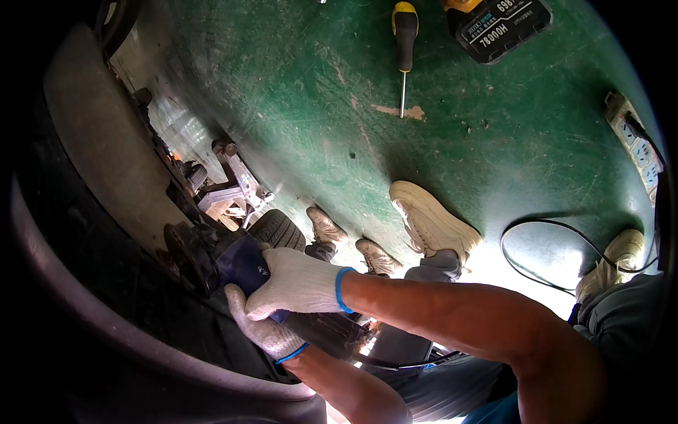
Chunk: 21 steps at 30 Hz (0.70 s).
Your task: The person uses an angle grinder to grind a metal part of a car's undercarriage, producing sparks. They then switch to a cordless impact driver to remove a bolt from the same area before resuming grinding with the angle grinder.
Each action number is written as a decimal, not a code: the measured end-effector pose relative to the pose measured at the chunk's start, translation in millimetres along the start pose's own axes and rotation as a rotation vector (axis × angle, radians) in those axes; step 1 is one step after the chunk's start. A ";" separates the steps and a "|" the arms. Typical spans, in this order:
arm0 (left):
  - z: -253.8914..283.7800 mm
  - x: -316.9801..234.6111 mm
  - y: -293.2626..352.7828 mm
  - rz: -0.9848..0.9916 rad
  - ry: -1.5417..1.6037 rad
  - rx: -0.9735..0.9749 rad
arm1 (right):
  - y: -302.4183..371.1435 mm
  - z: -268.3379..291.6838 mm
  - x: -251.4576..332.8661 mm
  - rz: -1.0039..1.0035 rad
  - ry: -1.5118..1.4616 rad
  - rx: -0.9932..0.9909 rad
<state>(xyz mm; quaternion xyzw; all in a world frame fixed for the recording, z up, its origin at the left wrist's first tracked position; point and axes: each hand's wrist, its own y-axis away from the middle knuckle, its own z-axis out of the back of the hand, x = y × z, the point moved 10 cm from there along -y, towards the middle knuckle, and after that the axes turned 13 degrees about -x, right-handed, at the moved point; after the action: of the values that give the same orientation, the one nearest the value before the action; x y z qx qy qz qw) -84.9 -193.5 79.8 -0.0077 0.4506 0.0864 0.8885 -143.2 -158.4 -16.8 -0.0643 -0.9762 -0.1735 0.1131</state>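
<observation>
In both gloved hands I hold a blue power tool (241, 265) that looks like an angle grinder. Its dark round head (185, 258) is close against the underside of a large curved panel (106, 141), seemingly part of a vehicle; whether they touch is hidden. My right hand (300, 281), in a white knit glove with a blue cuff, wraps over the tool's body from above. Below it, my left hand (263, 331), gloved the same way, grips the tool from the near side. The gloves cover part of the body.
On the green floor (318, 106) lie a yellow-and-black screwdriver (405, 42), a black battery pack (501, 28) and a power strip (635, 145). A black cable (505, 247) loops near a pale shoe (431, 222). Beyond the tool are a tyre (279, 230), a jack (240, 184) and another person's brown shoes (326, 226).
</observation>
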 end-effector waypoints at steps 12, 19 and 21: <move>13.0 -1.1 -8.8 -0.095 -0.031 0.038 | 1.2 -3.8 -0.3 0.029 -0.042 0.032; 15.3 -0.2 -11.4 -0.109 -0.032 0.013 | -1.0 -3.4 -0.9 0.027 0.016 0.033; 20.4 -0.2 -17.6 -0.098 -0.034 0.008 | -1.9 -6.0 -1.7 0.041 -0.014 0.032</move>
<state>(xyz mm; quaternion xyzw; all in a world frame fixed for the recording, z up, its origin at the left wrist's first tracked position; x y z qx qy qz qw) -65.9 -208.9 91.0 -0.0247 0.4350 0.0410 0.8992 -140.6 -162.4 -12.3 -0.0836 -0.9782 -0.1550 0.1105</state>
